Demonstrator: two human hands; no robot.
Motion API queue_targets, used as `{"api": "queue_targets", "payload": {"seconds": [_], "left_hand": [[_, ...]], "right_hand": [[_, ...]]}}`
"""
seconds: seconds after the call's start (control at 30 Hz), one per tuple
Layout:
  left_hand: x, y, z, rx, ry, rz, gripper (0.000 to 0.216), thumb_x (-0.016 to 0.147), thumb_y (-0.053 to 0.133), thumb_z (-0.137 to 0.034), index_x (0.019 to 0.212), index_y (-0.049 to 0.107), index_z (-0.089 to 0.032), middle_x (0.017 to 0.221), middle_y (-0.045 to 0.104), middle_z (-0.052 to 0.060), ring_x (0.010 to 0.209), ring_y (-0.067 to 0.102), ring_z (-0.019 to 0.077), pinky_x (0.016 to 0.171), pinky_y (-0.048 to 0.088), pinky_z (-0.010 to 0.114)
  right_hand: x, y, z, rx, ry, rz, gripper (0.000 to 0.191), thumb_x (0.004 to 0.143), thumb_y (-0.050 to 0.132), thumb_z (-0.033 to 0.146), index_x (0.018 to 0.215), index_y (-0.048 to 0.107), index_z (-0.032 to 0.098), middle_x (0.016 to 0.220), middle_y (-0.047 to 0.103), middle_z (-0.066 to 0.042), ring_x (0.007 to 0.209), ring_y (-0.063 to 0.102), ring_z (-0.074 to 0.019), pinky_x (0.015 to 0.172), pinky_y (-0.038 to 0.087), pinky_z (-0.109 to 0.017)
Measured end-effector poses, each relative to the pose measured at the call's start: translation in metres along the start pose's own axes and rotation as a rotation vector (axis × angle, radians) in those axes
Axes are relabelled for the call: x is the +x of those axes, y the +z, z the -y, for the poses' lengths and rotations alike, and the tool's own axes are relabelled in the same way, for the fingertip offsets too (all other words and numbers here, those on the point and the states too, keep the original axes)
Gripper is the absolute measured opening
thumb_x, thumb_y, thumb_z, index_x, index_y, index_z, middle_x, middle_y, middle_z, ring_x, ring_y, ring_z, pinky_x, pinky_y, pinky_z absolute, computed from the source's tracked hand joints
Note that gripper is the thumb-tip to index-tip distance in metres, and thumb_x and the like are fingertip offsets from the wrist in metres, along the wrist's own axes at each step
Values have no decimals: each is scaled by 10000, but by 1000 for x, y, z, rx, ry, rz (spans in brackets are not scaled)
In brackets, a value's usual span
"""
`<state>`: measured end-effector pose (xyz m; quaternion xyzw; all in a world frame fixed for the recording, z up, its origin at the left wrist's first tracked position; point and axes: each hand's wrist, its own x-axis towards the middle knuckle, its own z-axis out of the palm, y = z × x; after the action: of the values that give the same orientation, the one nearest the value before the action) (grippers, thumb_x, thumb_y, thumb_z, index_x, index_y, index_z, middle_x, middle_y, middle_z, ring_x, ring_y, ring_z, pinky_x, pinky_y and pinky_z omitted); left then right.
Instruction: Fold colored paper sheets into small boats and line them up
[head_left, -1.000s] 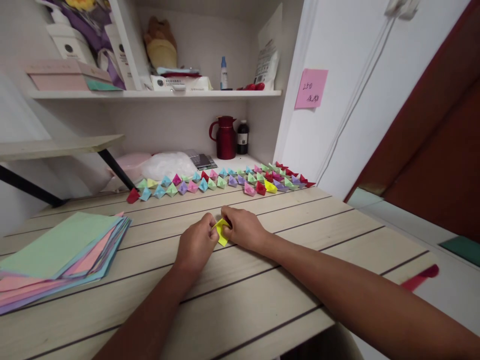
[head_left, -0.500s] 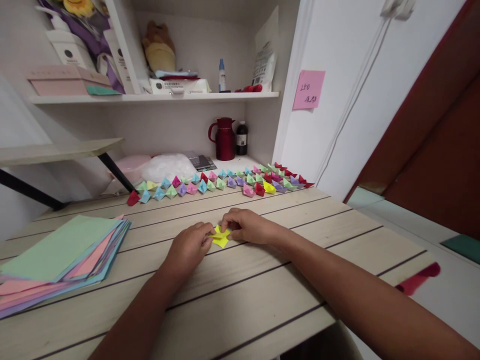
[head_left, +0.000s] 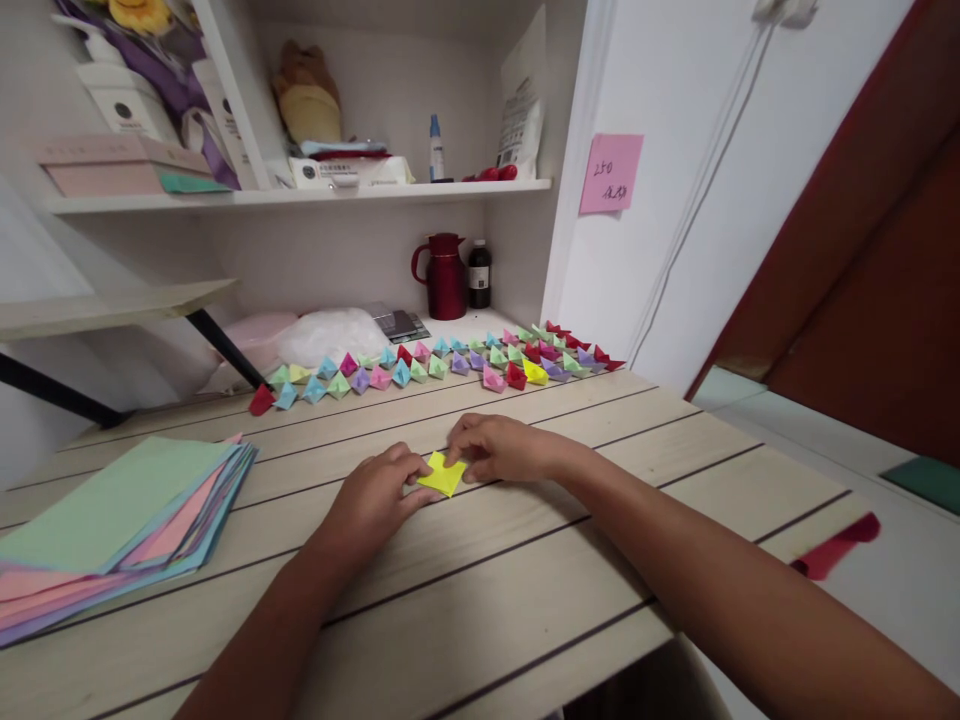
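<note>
A small yellow origami paper [head_left: 444,478], folded into a flat square-like shape, lies on the slatted wooden table [head_left: 480,600] in front of me. My left hand [head_left: 382,490] grips its left corner, with the thumb low and the fingers above. From the right, my right hand [head_left: 495,448] holds the paper, the index finger pressing on its upper part and the thumb at the right corner. Behind the hands stand rows of small folded paper boats [head_left: 401,373] in many colours, one of them a yellow boat [head_left: 535,372].
On the left lies a stack of coloured paper [head_left: 120,500]. A black-legged riser [head_left: 120,303] stands behind it. At the back are a red jug [head_left: 447,280], a dark bottle [head_left: 479,275] and a clear plastic bag [head_left: 334,337]. A pink note [head_left: 611,173] sticks to the wall.
The yellow paper has gone from a pointed shape with raised flaps to a flatter square. My left fingers have spread slightly at its left side. The camera view has shifted a little.
</note>
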<state>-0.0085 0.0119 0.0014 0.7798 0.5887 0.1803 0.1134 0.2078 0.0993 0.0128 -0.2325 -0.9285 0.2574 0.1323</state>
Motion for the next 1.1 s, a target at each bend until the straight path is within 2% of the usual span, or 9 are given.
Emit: {"api": "queue_targets", "payload": {"seconds": [0.13, 0.3, 0.53, 0.63, 0.8, 1.1], "left_hand": [[3, 4, -2, -67, -30, -52, 158, 809, 615, -335, 887, 677, -212, 891, 637, 21, 750, 588, 157, 665, 421, 257], [4, 5, 1, -113, 24, -62, 197, 866, 514, -308, 842, 689, -220, 874, 650, 29, 812, 594, 168, 717, 428, 270], [4, 5, -1, -158, -46, -74, 177, 783, 624, -371, 850, 685, -219, 851, 656, 14, 709, 581, 152, 625, 415, 254], [6, 6, -3, -134, -56, -113, 186, 821, 558, -351, 759, 667, -215, 801, 657, 9, 722, 575, 155, 626, 405, 251], [9, 9, -5, -108, -106, -166, 313, 839, 514, -422, 625, 577, -202, 638, 579, -18, 630, 519, 142, 569, 357, 247], [14, 13, -10, 65, -93, -226, 230, 847, 524, -303, 642, 487, -205, 711, 552, -10, 650, 501, 141, 578, 333, 262]], "right_hand": [[1, 2, -1, 31, -3, -15, 309, 732, 741, 187, 1033, 675, 207, 944, 539, -22, 759, 526, -131, 697, 419, -247], [2, 3, -1, 69, 0, -33, 235, 755, 726, 203, 984, 677, 209, 939, 535, -19, 770, 525, -129, 699, 414, -240], [7, 9, -4, 37, 55, -137, 91, 830, 636, 208, 896, 696, 188, 931, 619, -41, 883, 571, -164, 755, 412, -253], [10, 11, -3, -1, 110, -170, 75, 826, 636, 206, 862, 692, 172, 910, 636, -45, 858, 575, -162, 740, 404, -250], [15, 15, -2, -73, 183, -204, 118, 820, 663, 278, 829, 685, 162, 892, 636, -47, 825, 572, -154, 701, 383, -240], [20, 20, 4, -248, 234, -203, 165, 861, 612, 328, 816, 661, 177, 907, 602, -49, 777, 544, -146, 657, 350, -242]]}}
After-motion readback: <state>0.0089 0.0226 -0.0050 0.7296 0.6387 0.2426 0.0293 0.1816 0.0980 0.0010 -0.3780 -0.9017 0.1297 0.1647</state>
